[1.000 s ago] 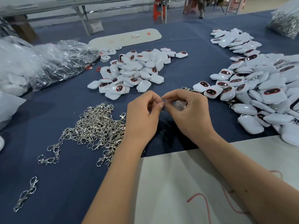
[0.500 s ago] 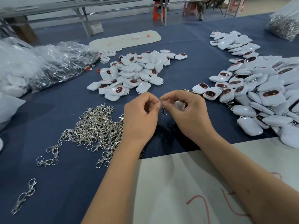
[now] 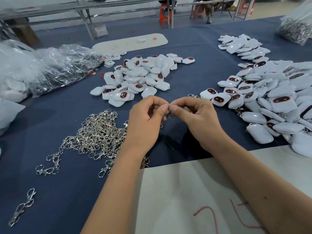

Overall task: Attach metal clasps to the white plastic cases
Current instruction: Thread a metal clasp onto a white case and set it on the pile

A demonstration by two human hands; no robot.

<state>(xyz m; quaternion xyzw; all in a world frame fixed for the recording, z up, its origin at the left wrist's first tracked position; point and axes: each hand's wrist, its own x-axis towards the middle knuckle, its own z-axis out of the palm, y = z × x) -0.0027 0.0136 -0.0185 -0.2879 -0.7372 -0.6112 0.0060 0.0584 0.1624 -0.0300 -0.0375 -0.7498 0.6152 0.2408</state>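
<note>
Two hands pinch one metal clasp above a blue table.

Head view: the left hand (image 3: 143, 122) and right hand (image 3: 199, 119) meet fingertip to fingertip, both closed on a small metal clasp (image 3: 169, 113) that hangs between them; a white case seems tucked in the right palm, mostly hidden. A heap of clasps (image 3: 98, 132) lies to the left, a pile of white cases (image 3: 135, 78) beyond, and a larger pile (image 3: 270, 98) to the right.

A blue-covered table (image 3: 50, 191) carries white cases (image 3: 140, 78), metal clasps (image 3: 98, 132), plastic bags (image 3: 42, 68).
</note>
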